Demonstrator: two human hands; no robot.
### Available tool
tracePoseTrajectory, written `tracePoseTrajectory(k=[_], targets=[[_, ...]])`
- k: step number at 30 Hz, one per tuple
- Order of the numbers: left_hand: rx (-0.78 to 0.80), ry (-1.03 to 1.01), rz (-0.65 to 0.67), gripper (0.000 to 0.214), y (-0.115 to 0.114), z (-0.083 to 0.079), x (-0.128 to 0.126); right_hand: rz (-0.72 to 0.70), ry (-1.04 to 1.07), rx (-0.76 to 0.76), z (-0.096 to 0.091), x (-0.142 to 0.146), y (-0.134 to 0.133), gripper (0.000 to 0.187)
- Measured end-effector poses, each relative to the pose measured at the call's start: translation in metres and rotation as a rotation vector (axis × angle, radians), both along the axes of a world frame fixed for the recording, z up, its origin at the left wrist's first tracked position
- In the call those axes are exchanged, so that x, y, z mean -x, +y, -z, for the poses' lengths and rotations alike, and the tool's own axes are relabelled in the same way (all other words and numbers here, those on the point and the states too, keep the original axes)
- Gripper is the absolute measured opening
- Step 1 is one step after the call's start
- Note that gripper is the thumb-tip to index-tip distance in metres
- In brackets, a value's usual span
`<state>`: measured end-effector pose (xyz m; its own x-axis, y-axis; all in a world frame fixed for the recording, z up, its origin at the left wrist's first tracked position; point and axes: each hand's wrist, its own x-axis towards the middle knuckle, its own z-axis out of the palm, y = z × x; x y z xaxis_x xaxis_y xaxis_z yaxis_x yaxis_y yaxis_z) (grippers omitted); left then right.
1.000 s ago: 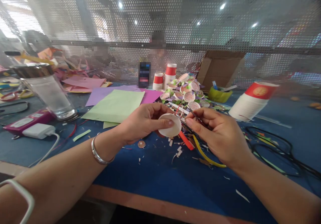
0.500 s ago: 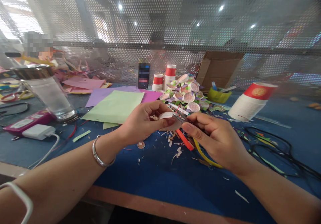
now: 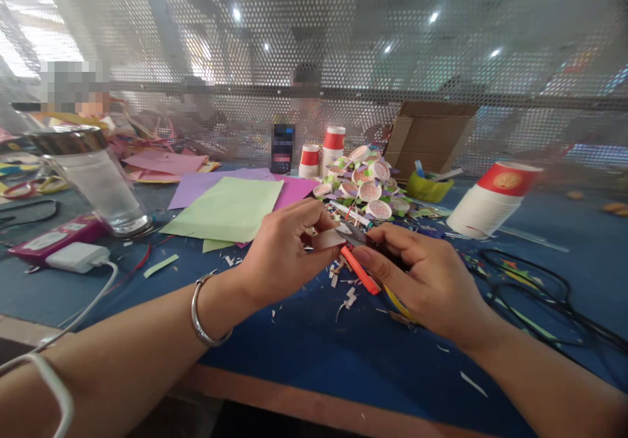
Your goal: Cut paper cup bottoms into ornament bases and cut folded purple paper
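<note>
My left hand (image 3: pixel 287 248) pinches a small round white paper cup bottom (image 3: pixel 328 239), now tilted nearly edge-on. My right hand (image 3: pixel 424 281) is closed round a pair of scissors (image 3: pixel 354 234) whose blades meet the disc's edge. Both hands hover just above the blue table (image 3: pixel 314 340), over a litter of paper scraps (image 3: pixel 346 294) and an orange strip (image 3: pixel 360 270).
A heap of decorated cup discs (image 3: pixel 366 186) lies behind the hands. Green and purple paper sheets (image 3: pixel 228 206) lie to the left, beside a glass jar (image 3: pixel 93 180) and a white charger (image 3: pixel 78 257). A stack of red-rimmed cups (image 3: pixel 493 197) lies on its side right; black cables (image 3: pixel 534 287); cardboard box (image 3: pixel 432 134).
The disc has turned from facing me to nearly edge-on in my left hand. My right hand has brought the scissors up against it.
</note>
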<state>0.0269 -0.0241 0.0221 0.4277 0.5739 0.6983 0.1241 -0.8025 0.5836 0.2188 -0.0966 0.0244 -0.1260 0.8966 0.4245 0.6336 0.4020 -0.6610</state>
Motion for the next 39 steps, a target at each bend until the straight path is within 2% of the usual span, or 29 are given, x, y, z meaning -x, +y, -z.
tracePoseTrajectory(k=[6, 14, 22, 30, 35, 39], targets=[[0.004, -0.006, -0.069, 0.017, -0.007, -0.001, -0.003, 0.019, -0.061, -0.07, -0.002, 0.002, 0.0, 0.033], [0.016, 0.014, -0.078, 0.019, -0.01, -0.003, -0.001, 0.043, -0.1, -0.106, -0.004, 0.005, -0.002, 0.033], [0.148, -0.012, -0.053, 0.016, -0.009, -0.002, -0.002, 0.029, -0.093, -0.106, -0.004, 0.004, -0.002, 0.031], [0.136, -0.046, -0.057, 0.015, -0.011, -0.004, -0.003, 0.027, -0.008, -0.048, -0.006, 0.002, -0.004, 0.037], [0.364, -0.089, -0.011, 0.018, -0.007, -0.008, -0.004, 0.104, 0.179, -0.007, -0.004, 0.0, -0.001, 0.036], [0.515, -0.161, 0.061, 0.015, -0.001, -0.006, -0.004, 0.058, 0.379, 0.042, 0.0, -0.002, 0.006, 0.039]])
